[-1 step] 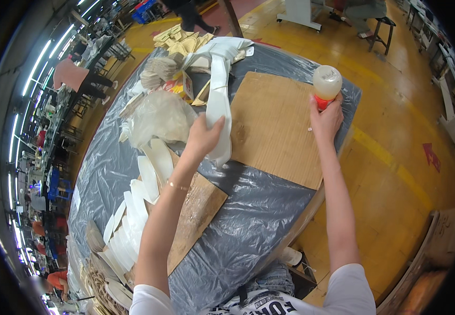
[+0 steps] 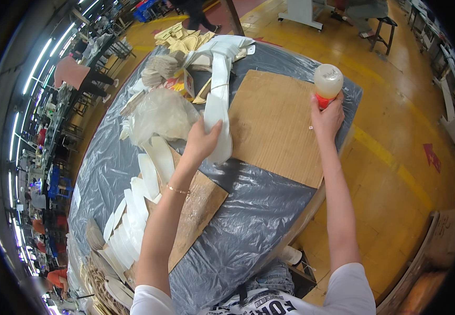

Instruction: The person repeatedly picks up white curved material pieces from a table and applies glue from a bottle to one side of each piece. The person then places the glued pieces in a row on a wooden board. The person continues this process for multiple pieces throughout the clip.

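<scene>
My left hand (image 2: 203, 138) is closed on the edge of a white insole (image 2: 217, 113), its thumb lying over the top. That insole lies at the near end of a long row of white insoles (image 2: 220, 71) running away across the table. Off to the right, my right hand (image 2: 328, 116) wraps round the red neck of a squeeze bottle (image 2: 328, 80). The bottle's cloudy, see-through bulb points up and away, above the far right corner of a brown cardboard sheet (image 2: 274, 126). My fingers hide the bottle's lower end.
Grey plastic sheeting (image 2: 238, 205) covers the table. Left of my left hand are a crumpled clear bag (image 2: 159, 115), fanned white pieces (image 2: 137, 197) and a stained board (image 2: 201, 212). Yellowish pieces (image 2: 183, 39) are heaped at the far end. Other people and a stool (image 2: 383, 34) stand beyond.
The insole under my left hand has slid slightly away from me and now shows apart from the pieces beneath. My right hand and the bottle have hardly moved.
</scene>
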### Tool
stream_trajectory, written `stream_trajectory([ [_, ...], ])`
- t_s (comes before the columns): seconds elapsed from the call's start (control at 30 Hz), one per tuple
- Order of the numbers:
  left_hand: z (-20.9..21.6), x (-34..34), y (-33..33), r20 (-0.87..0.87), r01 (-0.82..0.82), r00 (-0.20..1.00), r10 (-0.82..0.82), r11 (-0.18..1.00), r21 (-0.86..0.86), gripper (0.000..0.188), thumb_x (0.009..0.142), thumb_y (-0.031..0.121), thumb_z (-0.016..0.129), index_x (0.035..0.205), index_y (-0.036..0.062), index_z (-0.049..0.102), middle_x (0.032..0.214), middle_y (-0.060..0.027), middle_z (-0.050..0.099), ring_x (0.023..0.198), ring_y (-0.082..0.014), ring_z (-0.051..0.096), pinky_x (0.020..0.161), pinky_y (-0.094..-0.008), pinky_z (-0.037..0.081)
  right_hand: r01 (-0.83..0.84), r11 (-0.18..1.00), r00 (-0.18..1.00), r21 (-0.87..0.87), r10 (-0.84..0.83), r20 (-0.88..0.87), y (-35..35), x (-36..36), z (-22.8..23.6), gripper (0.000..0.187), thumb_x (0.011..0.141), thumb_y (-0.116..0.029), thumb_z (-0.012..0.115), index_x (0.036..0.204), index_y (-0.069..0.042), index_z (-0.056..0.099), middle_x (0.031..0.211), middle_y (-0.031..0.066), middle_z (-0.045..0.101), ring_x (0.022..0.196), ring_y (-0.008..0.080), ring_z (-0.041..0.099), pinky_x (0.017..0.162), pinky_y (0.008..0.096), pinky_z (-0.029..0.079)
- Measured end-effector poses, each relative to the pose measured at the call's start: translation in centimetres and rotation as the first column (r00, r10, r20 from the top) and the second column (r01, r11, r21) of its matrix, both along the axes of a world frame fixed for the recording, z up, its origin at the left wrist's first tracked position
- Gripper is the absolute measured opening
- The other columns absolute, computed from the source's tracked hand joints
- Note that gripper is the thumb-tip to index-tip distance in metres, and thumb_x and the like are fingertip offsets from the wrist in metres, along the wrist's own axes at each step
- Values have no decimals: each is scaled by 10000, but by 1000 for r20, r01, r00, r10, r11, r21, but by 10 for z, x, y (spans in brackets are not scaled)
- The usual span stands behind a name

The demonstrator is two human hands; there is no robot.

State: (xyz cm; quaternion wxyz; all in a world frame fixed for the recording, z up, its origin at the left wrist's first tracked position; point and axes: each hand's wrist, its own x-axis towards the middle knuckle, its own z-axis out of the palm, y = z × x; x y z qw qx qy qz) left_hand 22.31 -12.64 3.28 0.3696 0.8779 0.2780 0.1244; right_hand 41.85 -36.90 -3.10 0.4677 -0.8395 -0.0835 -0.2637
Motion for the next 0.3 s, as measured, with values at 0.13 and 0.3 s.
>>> stream_trajectory([
  [0.13,-18,-32,6,-75,-134,987,138,989,59,533,918,309,602,1217,-117,490,1120,-342,594,1067,-457,585,924,-459,454,10,1000,999,-14,-11,-31,0,-3,4,673,795,-322,735,1277,38,434,1026,214,647,974,395,609,868,490,437],
  [0.3,-19,-39,-6,37,-136,991,132,911,390,665,904,306,645,1347,-99,357,1331,-390,423,1282,-501,389,1058,-472,340,-7,999,998,36,10,-62,0,-3,8,681,790,-314,743,1298,12,426,1061,218,646,1010,398,607,892,486,432],
])
